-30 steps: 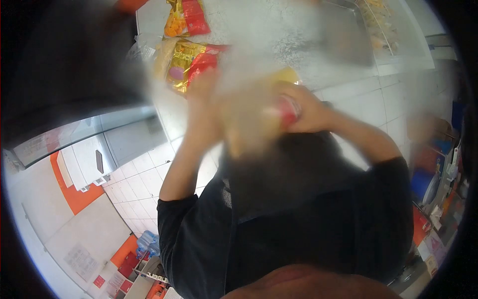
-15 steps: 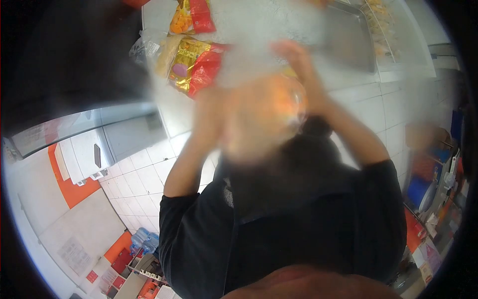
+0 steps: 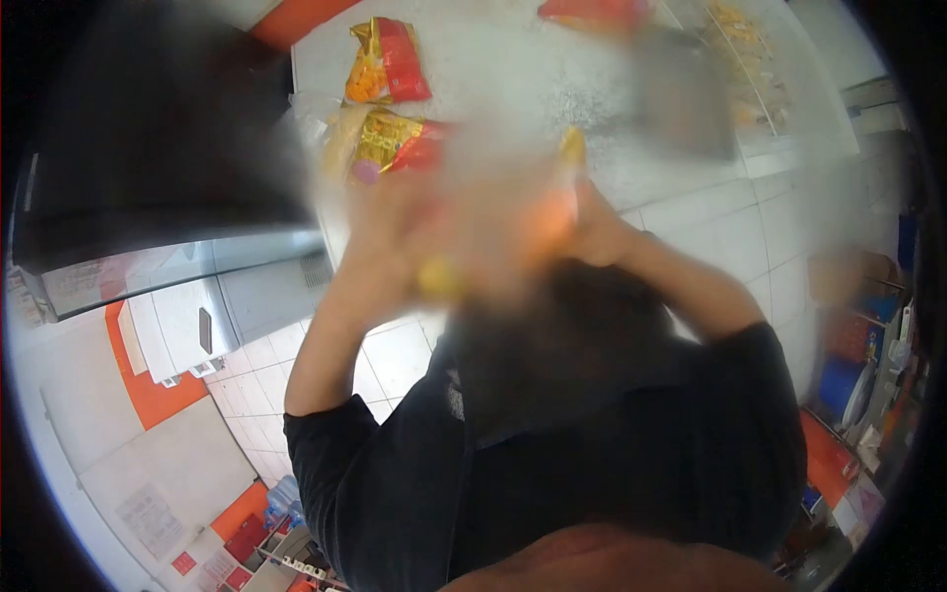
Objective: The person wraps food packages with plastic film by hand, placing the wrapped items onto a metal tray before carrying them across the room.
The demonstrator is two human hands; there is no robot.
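Between my two hands is a bag (image 3: 548, 225), orange, red and yellow, badly smeared by blur on the lens or motion. My left hand (image 3: 380, 247) is wrapped round its left side, where a yellow corner shows below the fingers. On the right side my right hand (image 3: 600, 229) grips the bag's other edge, a yellow tip standing up above it. The bag's front and most of my fingertips are too blurred to make out. Just beyond my left hand lies a red and gold bag (image 3: 390, 143), and farther back another red and gold bag (image 3: 388, 64).
The white table (image 3: 483, 59) bears a red packet (image 3: 597, 12) at its far edge. A grey metal tray (image 3: 686, 99) stands on the right, beside a clear-sided container (image 3: 745, 59) with yellowish pieces. A dark appliance-like shape (image 3: 158, 148) fills the left. Shelves (image 3: 853, 365) stand far right.
The bag has turned between my hands, so its orange and yellow edges now show. My right hand's raised fingers have closed onto it. My left hand has shifted left; the view has tilted slightly.
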